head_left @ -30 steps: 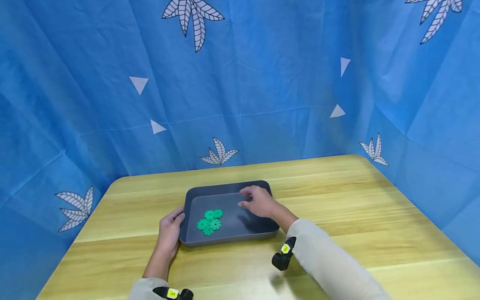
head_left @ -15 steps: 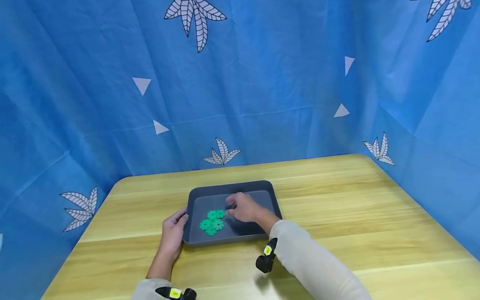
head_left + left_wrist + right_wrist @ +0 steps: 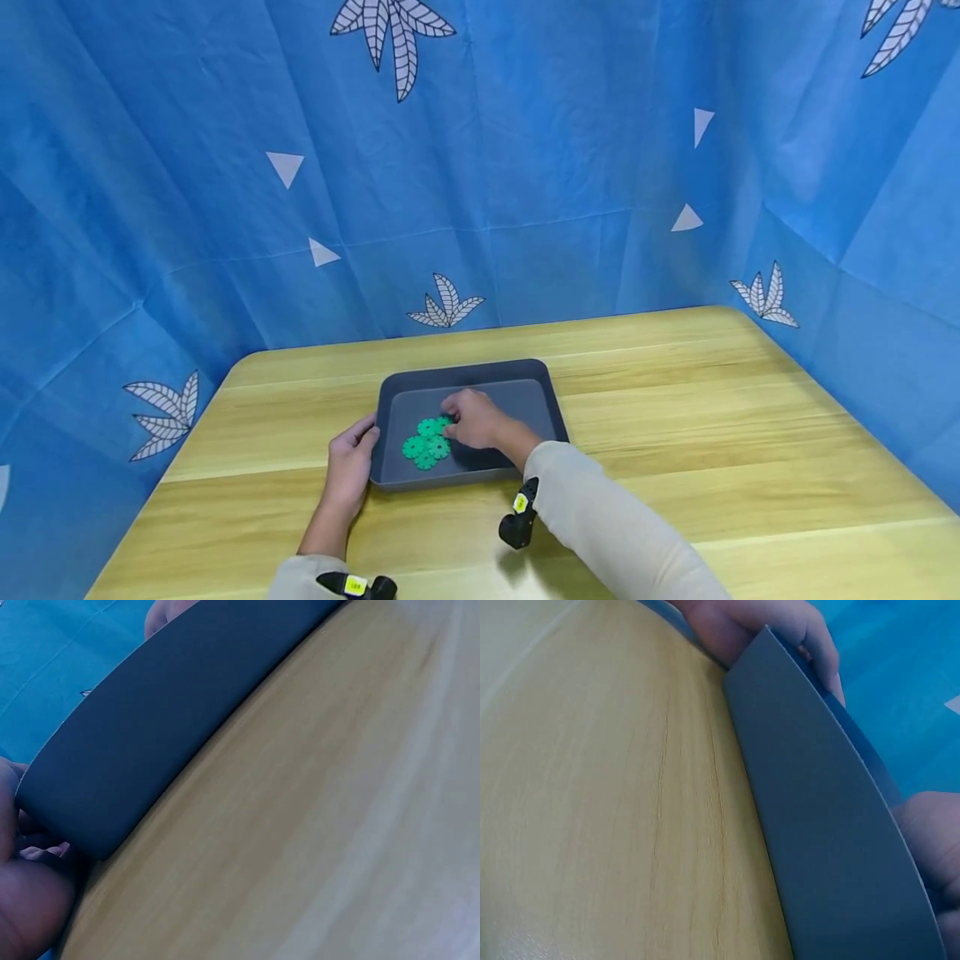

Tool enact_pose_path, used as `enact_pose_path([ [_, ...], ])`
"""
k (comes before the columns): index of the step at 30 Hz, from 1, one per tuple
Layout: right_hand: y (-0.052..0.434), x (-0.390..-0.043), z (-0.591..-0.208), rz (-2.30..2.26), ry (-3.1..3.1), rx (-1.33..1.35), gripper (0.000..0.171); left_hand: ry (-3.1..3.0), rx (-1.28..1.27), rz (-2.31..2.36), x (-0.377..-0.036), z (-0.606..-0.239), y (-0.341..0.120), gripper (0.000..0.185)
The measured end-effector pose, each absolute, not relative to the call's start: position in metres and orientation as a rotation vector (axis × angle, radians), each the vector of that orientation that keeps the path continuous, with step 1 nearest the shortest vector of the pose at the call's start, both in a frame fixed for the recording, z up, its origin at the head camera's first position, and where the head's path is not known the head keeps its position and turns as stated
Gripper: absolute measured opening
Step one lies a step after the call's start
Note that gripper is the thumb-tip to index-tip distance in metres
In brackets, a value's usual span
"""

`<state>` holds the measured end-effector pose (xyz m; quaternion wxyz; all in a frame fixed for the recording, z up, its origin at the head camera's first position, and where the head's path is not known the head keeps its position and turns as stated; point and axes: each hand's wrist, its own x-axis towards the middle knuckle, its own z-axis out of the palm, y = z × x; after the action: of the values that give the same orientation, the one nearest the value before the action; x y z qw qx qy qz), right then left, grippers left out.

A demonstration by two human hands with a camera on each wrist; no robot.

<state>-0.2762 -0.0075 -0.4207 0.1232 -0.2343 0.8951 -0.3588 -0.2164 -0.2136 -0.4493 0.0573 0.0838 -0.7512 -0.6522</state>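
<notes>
A dark grey tray (image 3: 543,392) lies on the wooden table (image 3: 675,417). Inside it, at the left, several green toothed discs (image 3: 423,450) sit in a tight cluster. My right hand (image 3: 452,424) reaches into the tray, its fingertips curled down onto the cluster's upper right disc. My left hand (image 3: 348,462) grips the tray's left edge, thumb over the rim. The left wrist view shows the tray's outer wall (image 3: 150,727) with my left hand (image 3: 22,900) at its corner. In the right wrist view the tray wall (image 3: 817,825) hides the discs.
A blue cloth backdrop (image 3: 525,167) with leaf and triangle prints closes in the table at the back and both sides. Bare wood (image 3: 750,467) stretches to the right of the tray and in front of it. Black wrist cameras (image 3: 517,521) hang from both sleeves.
My right hand has moved left across the tray, from its right half down onto the green discs. The left hand has stayed on the tray's edge.
</notes>
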Motion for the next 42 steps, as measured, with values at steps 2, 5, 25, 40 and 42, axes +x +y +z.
enact_pose_path([
  [2, -0.0079, -0.2769, -0.4215, -1.045, 2.61, -0.683, 0.041, -2.286, 0.254, -1.976, -0.2166, -0.4497, -0.2139, 0.038],
  [5, -0.0078, -0.2782, -0.4224, -1.037, 2.612, -0.7, 0.039, -2.287, 0.25, -1.976, -0.2169, -0.4504, -0.214, 0.039],
  [25, -0.0094, -0.2781, -0.421, -0.956, 2.65, -0.743, 0.037, -2.271, 0.254, -1.982, -0.2157, -0.4472, -0.2126, 0.038],
  [40, -0.0103, -0.2762, -0.4185, -0.906, 2.707, -0.776, 0.035, -2.262, 0.244, -1.995, -0.2153, -0.4466, -0.2123, 0.038],
  [42, -0.0105, -0.2761, -0.4185, -0.901, 2.705, -0.772, 0.035, -2.262, 0.242, -1.991, -0.2152, -0.4465, -0.2122, 0.038],
])
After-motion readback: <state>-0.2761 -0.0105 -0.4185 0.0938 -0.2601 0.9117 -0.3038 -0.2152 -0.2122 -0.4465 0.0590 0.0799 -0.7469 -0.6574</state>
